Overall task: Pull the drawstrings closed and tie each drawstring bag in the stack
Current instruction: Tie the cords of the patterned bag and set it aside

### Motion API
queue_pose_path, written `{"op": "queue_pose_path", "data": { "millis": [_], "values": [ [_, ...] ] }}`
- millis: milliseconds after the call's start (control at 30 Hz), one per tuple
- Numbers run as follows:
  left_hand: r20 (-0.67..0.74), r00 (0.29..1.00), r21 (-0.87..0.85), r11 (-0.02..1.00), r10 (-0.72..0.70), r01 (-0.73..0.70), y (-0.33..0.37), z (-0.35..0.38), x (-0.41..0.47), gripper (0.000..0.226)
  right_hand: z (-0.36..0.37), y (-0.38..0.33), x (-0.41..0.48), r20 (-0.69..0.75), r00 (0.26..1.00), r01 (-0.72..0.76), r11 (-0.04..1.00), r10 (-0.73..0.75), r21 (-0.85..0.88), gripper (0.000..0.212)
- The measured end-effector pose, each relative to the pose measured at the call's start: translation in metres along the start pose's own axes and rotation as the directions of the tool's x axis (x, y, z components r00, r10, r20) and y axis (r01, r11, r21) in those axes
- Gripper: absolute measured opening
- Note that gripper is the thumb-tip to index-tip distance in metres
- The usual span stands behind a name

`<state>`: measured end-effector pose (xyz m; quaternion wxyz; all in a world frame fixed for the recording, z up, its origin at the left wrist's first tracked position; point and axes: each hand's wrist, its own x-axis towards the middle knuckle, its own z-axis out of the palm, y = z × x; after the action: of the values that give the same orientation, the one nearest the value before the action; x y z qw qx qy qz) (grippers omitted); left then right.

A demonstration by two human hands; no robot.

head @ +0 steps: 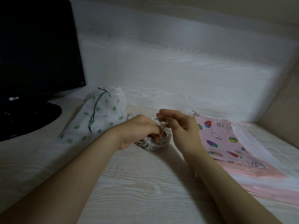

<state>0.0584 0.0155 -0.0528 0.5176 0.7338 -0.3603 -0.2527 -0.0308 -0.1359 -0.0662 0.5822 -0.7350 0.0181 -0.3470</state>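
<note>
On the pale wooden desk [145, 183], a small cream printed bag [152, 143] sits gathered at its mouth between both hands. The left hand [137, 131] is closed over the bag's top, fingers pinching its cord [163, 129]. The right hand [176, 125] pinches the same cord's upper end just above. A white bag with green prints [97, 117] lies to the left near a black monitor [37, 62]; a pink fruit-print bag [221, 139] tops the flat stack on the right.

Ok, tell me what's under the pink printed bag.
Under the pink printed bag, plain pink bags are stacked, edges showing. How many lie beneath is hidden.
</note>
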Motion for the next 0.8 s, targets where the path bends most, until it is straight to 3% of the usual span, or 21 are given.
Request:
{"op": "queue_pose_path", "data": {
  "millis": [233,333,467,600,733,800],
  "values": [
    [0.051,0.997,0.099,0.993,0.052,-0.057,0.0036,0.0009,-0.0043,0.028,0.0007,0.0003,-0.0038,0.083,0.996,-0.026,0.998,0.031,-0.057,0.031],
    [0.04,0.998,0.112,0.993,0.038,-0.042,0.0027,-0.0005,-0.0035,0.03,0.0012,0.0016,-0.0045,0.112,0.993,0.061,0.975,-0.038,-0.213,0.029],
    [-0.021,1.0,0.061,0.998,0.001,0.0,0.004,-0.0019,-0.003,0.033,-0.0019,0.0004,-0.006,0.164,0.978,0.188,0.896,-0.131,-0.403,0.037],
    [-0.065,0.997,-0.023,0.999,-0.033,0.032,0.0006,-0.0059,-0.001,0.023,-0.0039,-0.004,-0.0104,0.22,0.964,0.24,0.841,-0.149,-0.485,0.036],
    [-0.075,0.996,-0.051,0.997,-0.053,0.05,0.0003,-0.0069,0.0007,0.021,-0.0037,-0.0019,-0.0065,0.234,0.913,0.407,0.689,-0.336,-0.6,0.022],
    [-0.076,0.996,-0.045,0.998,-0.038,0.035,0.0005,-0.0068,0.0016,0.021,-0.005,0.0013,-0.0035,0.25,0.899,0.433,0.648,-0.359,-0.627,0.018]
  ]
}}
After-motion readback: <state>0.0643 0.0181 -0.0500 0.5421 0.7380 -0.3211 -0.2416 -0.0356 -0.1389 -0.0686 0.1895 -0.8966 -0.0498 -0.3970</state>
